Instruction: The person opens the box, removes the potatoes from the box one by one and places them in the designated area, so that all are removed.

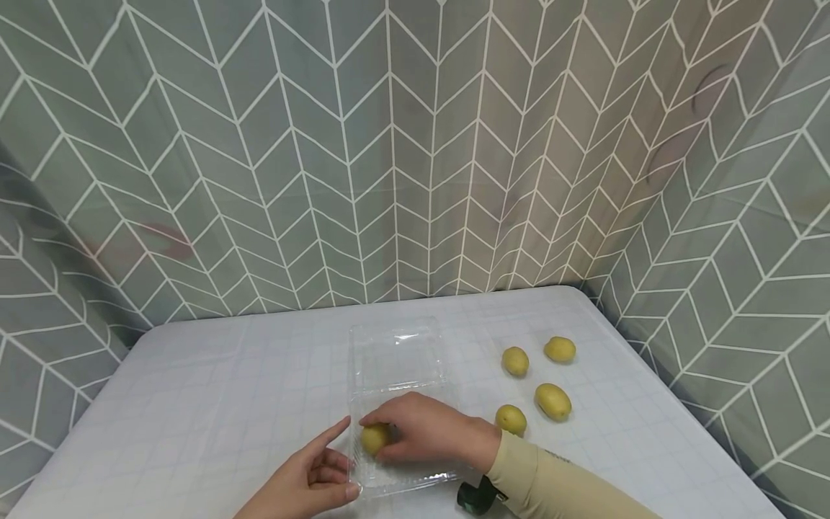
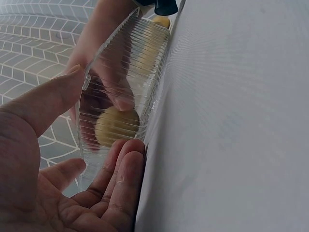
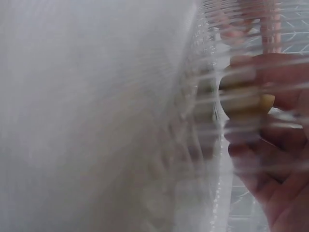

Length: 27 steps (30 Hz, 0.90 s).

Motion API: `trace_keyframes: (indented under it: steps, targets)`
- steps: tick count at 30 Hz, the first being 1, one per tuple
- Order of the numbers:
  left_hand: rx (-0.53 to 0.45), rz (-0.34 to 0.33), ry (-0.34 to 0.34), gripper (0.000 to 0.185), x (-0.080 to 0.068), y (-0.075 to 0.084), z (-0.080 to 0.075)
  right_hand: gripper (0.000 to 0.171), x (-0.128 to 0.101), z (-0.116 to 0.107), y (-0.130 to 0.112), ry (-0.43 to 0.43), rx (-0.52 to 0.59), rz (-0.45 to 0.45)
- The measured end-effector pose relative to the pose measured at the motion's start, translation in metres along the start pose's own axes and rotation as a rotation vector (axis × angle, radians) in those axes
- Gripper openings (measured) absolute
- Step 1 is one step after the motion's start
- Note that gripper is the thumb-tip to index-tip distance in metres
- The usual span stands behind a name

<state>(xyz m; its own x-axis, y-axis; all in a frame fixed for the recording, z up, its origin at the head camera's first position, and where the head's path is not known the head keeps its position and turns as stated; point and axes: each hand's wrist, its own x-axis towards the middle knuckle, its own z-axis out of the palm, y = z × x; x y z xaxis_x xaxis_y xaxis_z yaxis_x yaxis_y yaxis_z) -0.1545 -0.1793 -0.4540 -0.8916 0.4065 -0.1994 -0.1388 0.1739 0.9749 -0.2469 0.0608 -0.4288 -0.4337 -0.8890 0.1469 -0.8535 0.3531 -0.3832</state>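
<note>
Backdrop: grey-green curtain point(image 1: 415, 144) printed with white chevron lines, hung behind and along both sides. Surface: a table point(image 1: 214, 404) covered in a pale cloth with a faint grid. On it, a clear plastic clamshell container point(image 1: 397, 360) is laid open, its ribbed wall nearest the person. The right hand point(image 1: 424, 429), sleeved in beige, is reached into the near half of the container, fingers curled over one yellow-green fruit point(image 1: 375, 438), which is clasped against the tray floor. The left hand point(image 1: 311, 479) is set just left of that grip, outside the tray, thumb raised and fingers relaxed, their tips touching the container's near-left corner; nothing is held in it. Four loose fruits are lying on the cloth to the right of the grip: one point(image 1: 511, 419) just beside the right wrist, another point(image 1: 552, 401) past it, two more point(image 1: 515, 360) point(image 1: 560, 349) farther back.
</note>
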Motion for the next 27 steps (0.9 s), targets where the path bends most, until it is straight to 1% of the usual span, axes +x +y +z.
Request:
trace_keyframes:
  steps: [4,8,12,18,24,27]
  targets:
    - [0.0,-0.003,0.005,0.088,0.0,0.001,0.001,0.044,-0.004,-0.005,-0.002,0.042,0.047,0.024]
    - [0.009,-0.001,0.008,0.088,0.0,0.001,0.001,0.045,-0.008,-0.014,-0.002,0.093,0.09,0.014]
    - [0.014,-0.009,0.011,0.089,0.001,0.0,0.001,0.047,-0.012,-0.021,0.0,0.124,0.123,0.009]
    - [0.001,-0.008,0.016,0.089,0.001,-0.001,0.001,0.047,-0.018,-0.03,0.004,0.149,0.183,0.054]
    - [0.01,0.024,0.015,0.089,0.0,-0.003,0.001,0.046,-0.026,-0.039,0.007,0.142,0.22,0.117]
    - [0.018,0.028,0.019,0.089,0.0,-0.003,0.001,0.046,-0.031,-0.044,0.008,0.151,0.224,0.147]
